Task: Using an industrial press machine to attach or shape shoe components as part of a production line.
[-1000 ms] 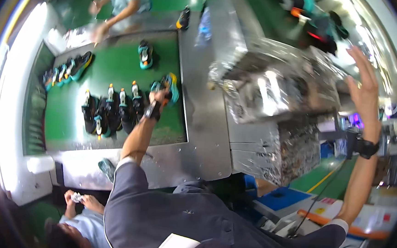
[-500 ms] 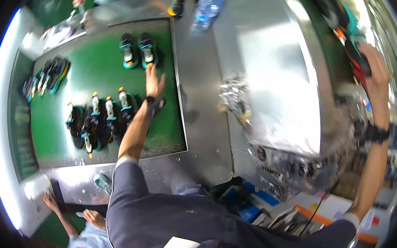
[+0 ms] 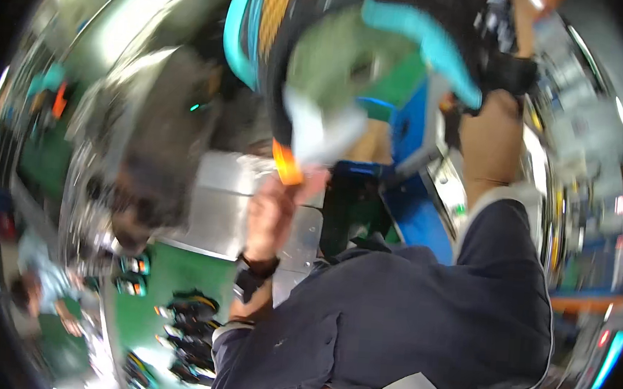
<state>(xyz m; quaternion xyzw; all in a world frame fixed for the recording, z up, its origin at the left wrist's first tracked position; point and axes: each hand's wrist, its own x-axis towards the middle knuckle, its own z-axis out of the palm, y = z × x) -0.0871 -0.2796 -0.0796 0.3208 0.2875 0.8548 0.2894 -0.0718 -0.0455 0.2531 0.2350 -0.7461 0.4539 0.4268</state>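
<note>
A large black, teal and orange shoe (image 3: 286,62) is blurred close up at the top of the view, with an orange tab (image 3: 287,165) at its lower end. My left hand (image 3: 271,210) is closed at this tab, its fingertips pinching it as far as the blur shows. To the right, a second black and teal piece (image 3: 424,36), which looks like part of a shoe, curves down toward my right wrist. My right hand (image 3: 522,25) is raised beside it at the top edge. Its fingers are smeared and partly cut off, so its grip does not show.
At lower left, a green work surface (image 3: 166,264) carries two shoes (image 3: 133,272) and a row of several dark shoes (image 3: 190,330). A co-worker (image 3: 41,284) is beyond it. A metal tabletop (image 3: 216,217) lies below my left hand. Blue bins (image 3: 415,209) stand near my body.
The view has swung right, shifting the green surface to lower left. My left hand has left the shoes there and is at a close-up shoe's orange tab. My right hand has come nearer.
</note>
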